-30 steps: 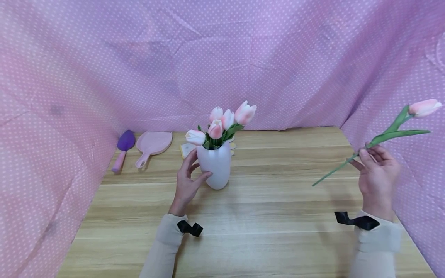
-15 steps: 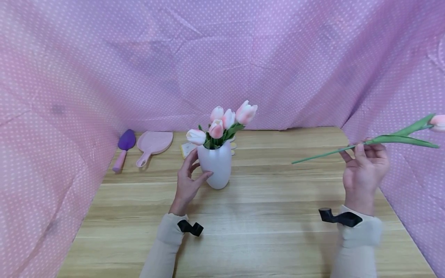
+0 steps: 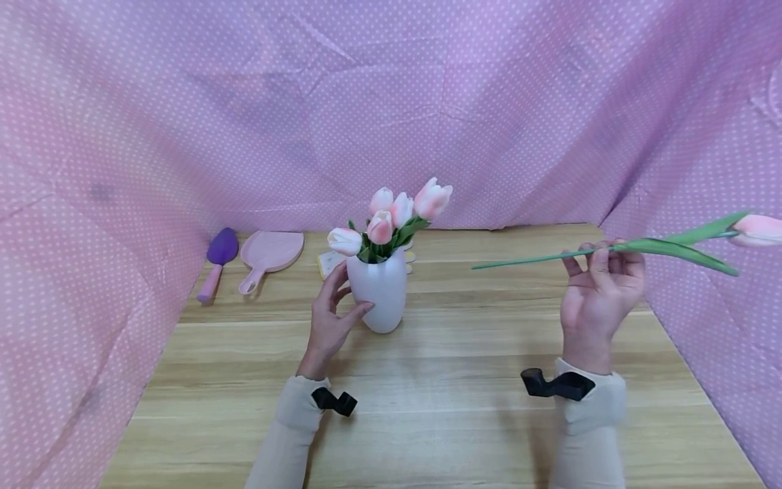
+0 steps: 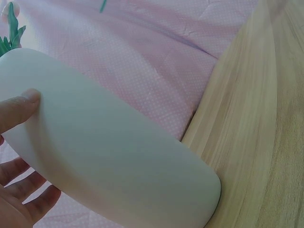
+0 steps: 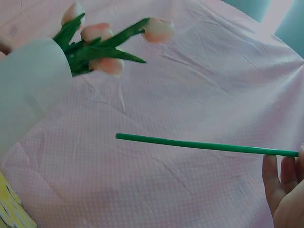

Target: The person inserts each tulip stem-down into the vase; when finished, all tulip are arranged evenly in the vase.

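Note:
A white vase (image 3: 380,293) stands upright on the wooden table, holding several pink-and-white tulips (image 3: 380,227) with green leaves. My left hand (image 3: 330,324) grips the vase from its left side, thumb across the front and fingers behind. In the left wrist view the thumb presses the pale wall of the vase (image 4: 118,142). Above the table on the right, my right hand (image 3: 597,299) pinches the stem of a single tulip (image 3: 672,246). That tulip lies nearly level, its bloom to the right and its bare stem end pointing left toward the vase.
At the back left lie a purple trowel (image 3: 217,263) with a pink handle and a pink dustpan (image 3: 269,258). A small yellow-edged card (image 3: 328,263) sits partly hidden behind the vase. Pink dotted cloth (image 3: 391,109) hangs around the wooden table (image 3: 452,407).
My right hand has moved left with the single tulip, whose stem has turned from slanting to nearly level and come closer to the vase. The left hand and vase have stayed put.

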Demonstrator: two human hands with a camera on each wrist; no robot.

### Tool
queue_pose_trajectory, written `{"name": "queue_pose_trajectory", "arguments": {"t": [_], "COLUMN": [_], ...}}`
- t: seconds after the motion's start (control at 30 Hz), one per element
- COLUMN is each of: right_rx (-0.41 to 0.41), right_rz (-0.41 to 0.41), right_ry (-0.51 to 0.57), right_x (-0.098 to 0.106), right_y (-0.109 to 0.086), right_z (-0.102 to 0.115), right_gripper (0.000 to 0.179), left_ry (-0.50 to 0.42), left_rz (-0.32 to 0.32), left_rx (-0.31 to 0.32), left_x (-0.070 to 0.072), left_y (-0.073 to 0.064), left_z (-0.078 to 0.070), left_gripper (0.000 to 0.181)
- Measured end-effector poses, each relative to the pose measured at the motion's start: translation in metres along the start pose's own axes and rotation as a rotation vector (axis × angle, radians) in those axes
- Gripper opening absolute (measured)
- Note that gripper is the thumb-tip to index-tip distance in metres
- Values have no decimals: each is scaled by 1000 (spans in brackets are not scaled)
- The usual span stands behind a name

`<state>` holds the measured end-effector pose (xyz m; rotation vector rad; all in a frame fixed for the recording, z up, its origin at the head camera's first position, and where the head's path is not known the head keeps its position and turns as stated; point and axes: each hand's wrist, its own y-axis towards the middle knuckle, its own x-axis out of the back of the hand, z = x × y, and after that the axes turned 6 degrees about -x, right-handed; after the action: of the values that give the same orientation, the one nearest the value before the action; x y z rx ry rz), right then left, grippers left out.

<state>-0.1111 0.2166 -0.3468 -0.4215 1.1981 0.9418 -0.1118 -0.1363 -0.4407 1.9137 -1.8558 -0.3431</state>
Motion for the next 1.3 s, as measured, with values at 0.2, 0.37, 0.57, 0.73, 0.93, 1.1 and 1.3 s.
{"name": "queue_pose_trajectory", "arguments": {"t": [0.2,0.37,0.57,0.73,0.93,1.1,1.3], "right_rx": [-15,-14,-13,-4,4,-6,0], "right_rz": [67,125,172,187,175,159,184], "right_ry": [35,15,-15,-28,-53,-62,-88], "right_x": [-15,-27,-41,-47,-53,-59,-64], "right_y": [-13,-23,-33,-37,-34,-36,-40], "right_z": [-15,-29,-46,-57,-65,-70,-73], "right_gripper": [19,18,18,23,19,20,18], "left_ry": [0,3,4,5,14,13,13], "left_rz": [1,1,0,2,-1,-1,-1], "left_rx": [5,-7,-12,-13,-22,-28,-30], "left_x": [0,0,0,0,0,0,0], "left_y": [0,0,0,1,1,1,1], "left_z": [1,1,1,1,1,2,3], "left_gripper": [80,80,79,80,79,78,79]}}
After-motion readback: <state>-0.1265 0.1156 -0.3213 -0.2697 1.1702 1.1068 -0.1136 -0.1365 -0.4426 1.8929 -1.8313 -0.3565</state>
